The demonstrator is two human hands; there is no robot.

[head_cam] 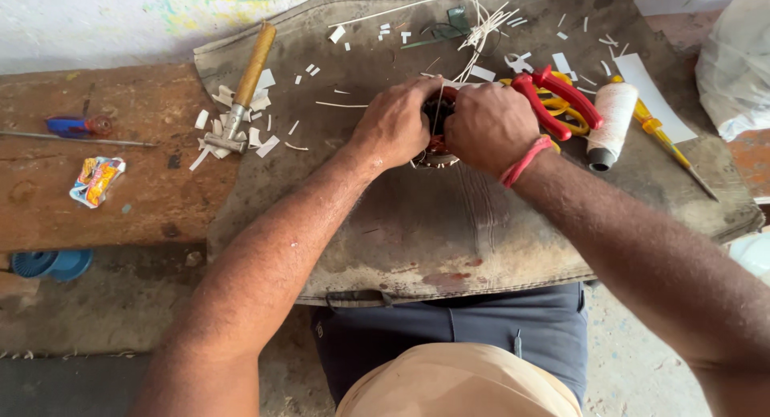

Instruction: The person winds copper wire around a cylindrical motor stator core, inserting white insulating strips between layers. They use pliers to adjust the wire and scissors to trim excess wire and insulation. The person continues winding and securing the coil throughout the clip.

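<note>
Both our hands, left hand [395, 122] and right hand [489, 127], close around a small wound coil [437, 116] mid-counter [449, 224], red-handled cutters [561, 100] beside.

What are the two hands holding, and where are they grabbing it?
Both hands grip a small round motor coil on the mat: the left hand on its left side, the right hand on its right. The fingers hide most of it.

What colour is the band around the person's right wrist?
The band is red, a cord wrapped around the right wrist; it shows best in the head view.
</note>
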